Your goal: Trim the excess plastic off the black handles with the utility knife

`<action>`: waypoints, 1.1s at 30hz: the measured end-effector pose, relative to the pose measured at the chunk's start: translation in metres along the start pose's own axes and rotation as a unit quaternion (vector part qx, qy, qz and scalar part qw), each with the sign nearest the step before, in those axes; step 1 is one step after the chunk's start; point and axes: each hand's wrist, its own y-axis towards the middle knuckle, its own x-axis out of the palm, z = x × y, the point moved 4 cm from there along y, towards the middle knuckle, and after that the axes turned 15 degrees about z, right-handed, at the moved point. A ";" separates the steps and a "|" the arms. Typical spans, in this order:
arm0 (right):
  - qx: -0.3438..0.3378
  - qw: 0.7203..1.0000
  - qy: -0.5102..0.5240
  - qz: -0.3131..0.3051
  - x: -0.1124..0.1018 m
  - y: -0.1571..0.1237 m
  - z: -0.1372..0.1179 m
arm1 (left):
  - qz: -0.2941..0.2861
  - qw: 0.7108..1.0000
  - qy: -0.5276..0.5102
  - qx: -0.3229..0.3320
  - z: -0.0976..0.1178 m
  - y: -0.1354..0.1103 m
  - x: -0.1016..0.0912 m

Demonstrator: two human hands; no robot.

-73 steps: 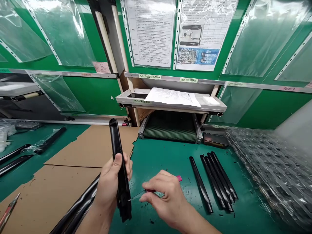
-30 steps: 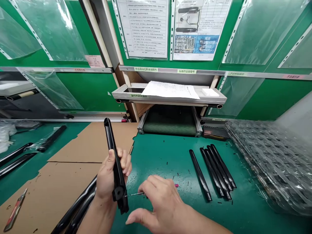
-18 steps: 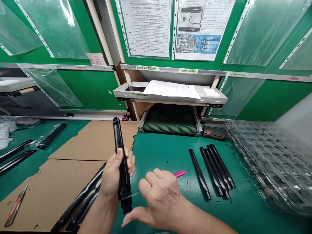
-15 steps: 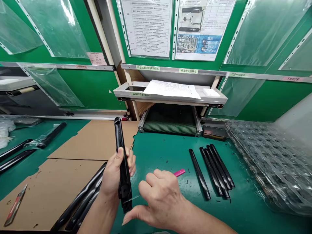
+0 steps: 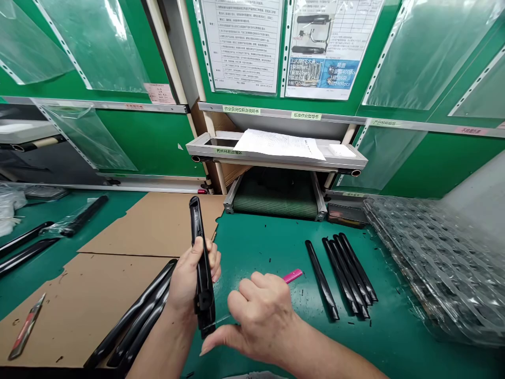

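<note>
My left hand [image 5: 193,271] is wrapped round a long, glossy black plastic part [image 5: 203,279], a hollow shell held almost upright with its lower end toward me. My right hand [image 5: 262,318] grips a knife with a pink handle [image 5: 292,276], whose end sticks out behind the fist. Its thin blade reaches across to the lower end of the black part. The right thumb is stretched out and rests by that same end. Under my left forearm lie several similar black parts [image 5: 136,316] on brown cardboard [image 5: 158,221].
Several black parts [image 5: 349,273] lie side by side on the green table [image 5: 272,239] at right, among small black scraps. Stacked clear trays [image 5: 430,263] stand far right. A red utility knife [image 5: 27,326] rests on the cardboard. A conveyor belt [image 5: 276,200] is at the back.
The black part and both hands have shifted very slightly to the right in view. The knife blade is still at the part's lower end, and both grips look the same.
</note>
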 end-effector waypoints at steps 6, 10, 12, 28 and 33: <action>0.136 0.972 0.190 0.027 -0.005 -0.013 -0.006 | -0.039 0.995 -0.086 0.020 0.009 -0.005 -0.002; 0.476 0.778 0.381 -0.152 0.020 -0.029 -0.007 | -0.066 0.989 -0.119 0.055 0.012 -0.014 0.002; 0.564 0.651 0.456 -0.222 0.029 -0.036 -0.018 | -0.075 0.987 -0.127 0.065 0.014 -0.017 0.004; 0.649 0.587 0.457 -0.160 0.035 -0.035 -0.020 | -0.012 0.990 -0.037 0.133 0.023 -0.030 -0.030; 0.584 0.732 0.336 -0.100 0.024 -0.014 0.004 | 0.105 0.987 0.078 0.096 0.023 -0.037 -0.064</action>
